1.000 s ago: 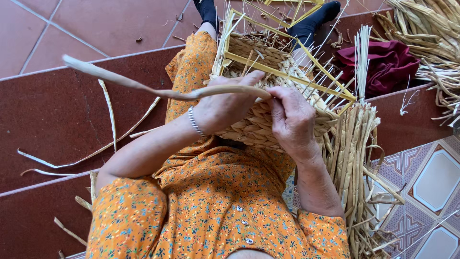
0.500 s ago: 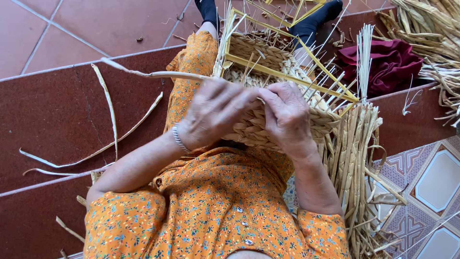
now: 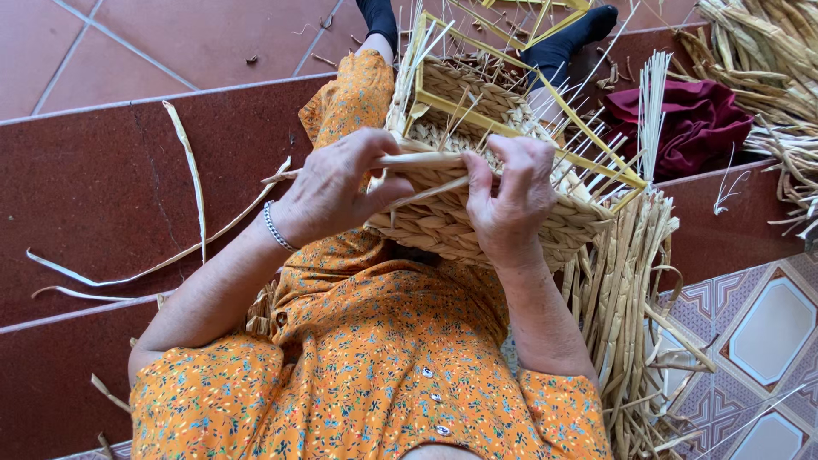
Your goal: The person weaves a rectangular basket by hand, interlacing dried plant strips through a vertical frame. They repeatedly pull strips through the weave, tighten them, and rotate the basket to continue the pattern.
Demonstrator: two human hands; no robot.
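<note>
Left hand (image 3: 336, 192) and right hand (image 3: 509, 198) grip straw strand (image 3: 422, 159) above red-tiled floor (image 3: 102, 170)

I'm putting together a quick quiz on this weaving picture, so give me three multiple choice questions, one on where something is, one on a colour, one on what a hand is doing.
1. Where does the dark red cloth lie?
A. in the upper right, beyond the woven basket
B. on the person's lap
C. inside the basket

2. What colour is the rigid frame on the basket?
A. blue
B. yellow
C. black

3. What is the left hand doing?
A. lying flat on the floor
B. hanging free, touching nothing
C. pinching a straw strand at the basket

Answers: 1 A, it lies by the straw pile; 2 B, yellow bars cross the weave; 3 C, its fingers close on the strand, the right hand alongside.
</note>
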